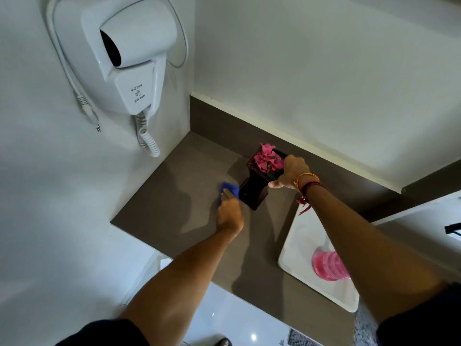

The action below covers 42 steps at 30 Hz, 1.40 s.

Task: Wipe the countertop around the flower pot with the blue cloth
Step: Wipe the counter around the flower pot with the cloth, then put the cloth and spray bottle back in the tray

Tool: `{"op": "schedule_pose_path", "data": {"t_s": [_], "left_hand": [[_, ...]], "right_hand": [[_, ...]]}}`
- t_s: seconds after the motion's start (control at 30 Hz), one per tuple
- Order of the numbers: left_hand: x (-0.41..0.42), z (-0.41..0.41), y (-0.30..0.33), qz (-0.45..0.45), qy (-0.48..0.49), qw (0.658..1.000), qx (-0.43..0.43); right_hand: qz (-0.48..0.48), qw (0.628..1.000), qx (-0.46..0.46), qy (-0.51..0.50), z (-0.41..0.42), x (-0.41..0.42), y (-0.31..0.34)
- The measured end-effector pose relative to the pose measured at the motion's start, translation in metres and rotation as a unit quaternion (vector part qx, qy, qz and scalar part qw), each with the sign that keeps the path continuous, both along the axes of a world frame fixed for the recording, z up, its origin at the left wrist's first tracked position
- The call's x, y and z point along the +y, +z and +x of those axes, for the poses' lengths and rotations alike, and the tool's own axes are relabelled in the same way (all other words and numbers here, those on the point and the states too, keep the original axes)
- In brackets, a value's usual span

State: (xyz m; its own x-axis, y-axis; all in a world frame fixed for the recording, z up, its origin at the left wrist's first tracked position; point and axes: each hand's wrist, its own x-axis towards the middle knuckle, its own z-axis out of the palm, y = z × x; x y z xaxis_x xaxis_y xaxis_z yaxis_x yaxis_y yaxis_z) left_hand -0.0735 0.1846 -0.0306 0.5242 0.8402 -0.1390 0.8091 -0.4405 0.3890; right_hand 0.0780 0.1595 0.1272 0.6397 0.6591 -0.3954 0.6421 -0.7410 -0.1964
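A dark square flower pot [254, 189] with pink flowers [268, 158] stands on the grey-brown countertop [179, 186] near the back wall. It leans toward the wall, and my right hand [291, 172] grips its top rim. My left hand [229, 211] presses a blue cloth [228, 189] flat on the counter, right against the pot's left base. Most of the cloth is hidden under my fingers.
A white wall-hung hair dryer [132, 58] with a coiled cord [147, 138] is mounted on the left wall above the counter's corner. A white sink basin [301, 245] holding a pink ribbed object [326, 267] sits to the right. The counter's front edge drops to a glossy white floor.
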Motion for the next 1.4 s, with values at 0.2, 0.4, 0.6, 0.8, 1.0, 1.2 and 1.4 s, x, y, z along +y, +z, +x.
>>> {"op": "schedule_pose_path", "data": {"t_s": [0.2, 0.4, 0.6, 0.8, 1.0, 1.2, 1.4], "left_hand": [[-0.015, 0.044, 0.001, -0.043, -0.004, 0.999, -0.031], [-0.039, 0.052, -0.03, -0.038, -0.031, 0.997, 0.06], [-0.035, 0.034, -0.034, 0.051, -0.232, 0.95, 0.204], [-0.007, 0.016, -0.005, 0.069, -0.4, 0.872, 0.273], [-0.02, -0.028, -0.012, 0.068, -0.394, 0.897, 0.191], [-0.022, -0.035, 0.005, 0.08, -0.347, 0.931, 0.082], [-0.063, 0.012, 0.03, 0.129, -0.413, 0.902, -0.016]], "right_hand": [[-0.002, 1.0, -0.003, 0.001, 0.003, 0.002, -0.006], [-0.005, 1.0, -0.007, 0.01, 0.011, 0.005, -0.016], [-0.008, 1.0, -0.017, 0.006, 0.019, 0.002, -0.018], [-0.032, 0.998, -0.01, 0.047, 0.013, 0.002, -0.01], [-0.049, 0.995, -0.008, 0.091, 0.015, 0.011, -0.001], [0.174, 0.976, 0.112, -0.068, 0.011, -0.039, -0.012], [0.197, 0.836, 0.351, -0.374, -0.022, -0.163, -0.08]]}}
